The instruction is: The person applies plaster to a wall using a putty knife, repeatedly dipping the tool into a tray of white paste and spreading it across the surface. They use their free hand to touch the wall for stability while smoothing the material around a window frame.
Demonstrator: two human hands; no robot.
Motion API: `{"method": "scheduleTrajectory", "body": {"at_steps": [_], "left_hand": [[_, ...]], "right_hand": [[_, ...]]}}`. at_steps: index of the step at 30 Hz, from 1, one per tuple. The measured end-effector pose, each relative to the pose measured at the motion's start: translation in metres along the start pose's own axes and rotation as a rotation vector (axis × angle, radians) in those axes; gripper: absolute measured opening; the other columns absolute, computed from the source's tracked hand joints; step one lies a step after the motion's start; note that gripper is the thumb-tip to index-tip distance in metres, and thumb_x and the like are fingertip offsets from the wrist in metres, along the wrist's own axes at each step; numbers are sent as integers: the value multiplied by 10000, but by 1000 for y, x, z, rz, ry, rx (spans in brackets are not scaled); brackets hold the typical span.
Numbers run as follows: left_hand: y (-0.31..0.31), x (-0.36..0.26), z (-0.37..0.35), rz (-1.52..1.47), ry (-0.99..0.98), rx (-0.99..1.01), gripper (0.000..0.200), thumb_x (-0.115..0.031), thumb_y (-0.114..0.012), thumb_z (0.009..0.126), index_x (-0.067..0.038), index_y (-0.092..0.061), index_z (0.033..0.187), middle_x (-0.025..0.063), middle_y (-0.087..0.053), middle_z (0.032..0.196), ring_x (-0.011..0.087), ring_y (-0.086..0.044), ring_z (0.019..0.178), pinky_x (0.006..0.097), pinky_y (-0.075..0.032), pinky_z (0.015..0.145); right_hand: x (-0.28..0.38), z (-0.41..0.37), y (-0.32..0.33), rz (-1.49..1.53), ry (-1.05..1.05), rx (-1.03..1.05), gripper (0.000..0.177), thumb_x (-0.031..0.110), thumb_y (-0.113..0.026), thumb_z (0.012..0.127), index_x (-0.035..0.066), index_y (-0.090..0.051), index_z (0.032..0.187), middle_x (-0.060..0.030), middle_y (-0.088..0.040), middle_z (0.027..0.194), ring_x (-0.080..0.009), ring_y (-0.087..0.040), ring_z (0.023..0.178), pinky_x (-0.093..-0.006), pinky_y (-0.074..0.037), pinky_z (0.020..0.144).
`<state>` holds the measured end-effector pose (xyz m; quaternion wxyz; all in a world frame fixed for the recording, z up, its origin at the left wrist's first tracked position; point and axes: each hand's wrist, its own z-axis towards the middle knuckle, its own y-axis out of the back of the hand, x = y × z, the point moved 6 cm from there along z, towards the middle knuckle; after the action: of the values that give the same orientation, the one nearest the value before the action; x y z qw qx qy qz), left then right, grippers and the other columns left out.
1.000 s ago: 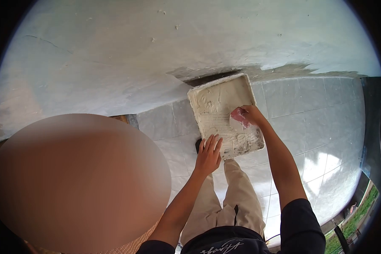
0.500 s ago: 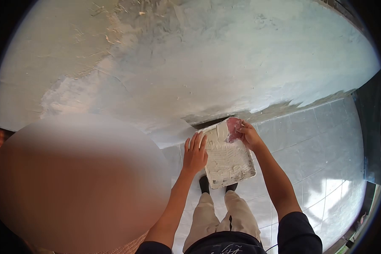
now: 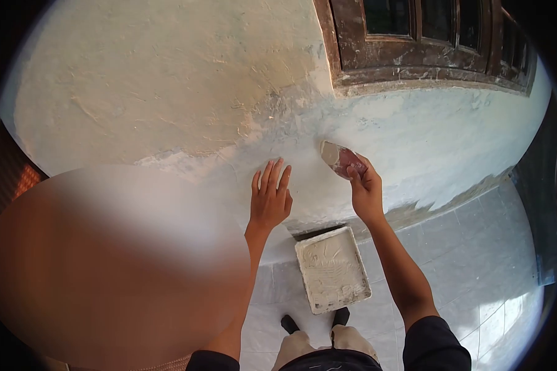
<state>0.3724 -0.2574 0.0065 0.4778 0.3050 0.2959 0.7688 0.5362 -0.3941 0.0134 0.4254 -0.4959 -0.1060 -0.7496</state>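
My right hand [image 3: 367, 190] grips a flat red scraper [image 3: 345, 162] in front of the wall, with pale paste along its upper left end. To the left, my left hand [image 3: 270, 196] is raised with its fingers spread and holds nothing. Whether it touches the wall is hard to tell. Below both hands a shallow tray [image 3: 333, 269] coated in pale, ridged paste rests by the foot of the wall, above my feet.
The plastered wall [image 3: 167, 80] has rough, patchy areas. A brown wooden window frame [image 3: 414, 77] is at the upper right. Grey tiles [image 3: 439, 253] cover the floor. A large blurred area hides the lower left.
Both hands have left the tray and are now up by the wall, the right one bringing the scraper with it. The view has tilted up, showing the window frame.
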Motion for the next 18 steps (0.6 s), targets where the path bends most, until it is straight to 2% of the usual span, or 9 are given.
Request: {"method": "scheduleTrajectory", "body": {"at_steps": [2,3,5,6,8,9,13,16,18], "left_hand": [[16,5,20,7,-23,-51,586,-147,-546,808,-64,-410,1372,135,-343,1462,304,-281,1376,503,-186,1114],[24,3,29,38,-77,-69,567,-152,-540,812,-63,-429,1361,130,-362,1454,298,-291,1375,492,-189,1117],[33,2,42,77,-160,-101,534,-173,-522,822,-63,-468,1342,113,-399,1443,279,-306,1382,471,-187,1131],[36,4,49,79,-171,-118,534,-173,-522,822,-63,-468,1342,113,-399,1443,279,-306,1382,471,-187,1131],[36,8,62,105,-216,-117,554,-180,-521,820,-64,-453,1357,94,-381,1462,275,-285,1396,481,-176,1138],[35,10,65,142,-225,-114,570,-200,-526,826,-76,-439,1376,75,-360,1483,269,-266,1407,489,-160,1144],[26,17,66,129,-278,-65,581,-262,-546,829,-107,-446,1380,68,-348,1495,263,-267,1404,490,-152,1145],[23,19,64,12,-236,-82,641,-251,-535,805,-148,-401,1423,14,-322,1518,203,-254,1413,441,-105,1161],[21,19,64,47,-241,-81,648,-284,-540,797,-137,-411,1414,24,-333,1510,208,-250,1414,445,-93,1164]], "right_hand": [[34,7,-11,-318,147,-42,300,-42,-463,934,-23,-558,1218,-127,-618,1178,-159,-599,1060,-307,-474,939],[47,10,-20,-320,160,-45,300,-42,-463,934,-23,-558,1218,-127,-618,1178,-159,-599,1060,-307,-474,939],[86,14,-41,-505,459,-130,371,-114,-487,859,-18,-579,1206,-167,-603,1220,-258,-595,1134,-343,-472,956],[91,19,-47,-508,476,-139,371,-114,-487,859,-18,-579,1206,-167,-603,1220,-258,-595,1134,-343,-472,956],[105,21,-63,-663,723,-193,485,-167,-502,767,-13,-569,1222,-199,-577,1246,-354,-530,1202,-381,-466,971],[102,26,-68,-670,732,-203,524,-171,-510,726,-23,-564,1226,-207,-566,1255,-370,-515,1211,-427,-449,998],[84,39,-86,-808,843,-255,484,-134,-547,745,-49,-556,1222,-227,-549,1270,-393,-496,1227,-501,-396,1040],[69,43,-97,-925,905,-297,446,-87,-583,776,-37,-566,1219,-222,-551,1275,-392,-489,1238,-505,-403,1033],[57,46,-102,-958,908,-320,400,-32,-609,806,-29,-583,1205,-220,-552,1278,-382,-483,1250,-515,-405,1027]]}}
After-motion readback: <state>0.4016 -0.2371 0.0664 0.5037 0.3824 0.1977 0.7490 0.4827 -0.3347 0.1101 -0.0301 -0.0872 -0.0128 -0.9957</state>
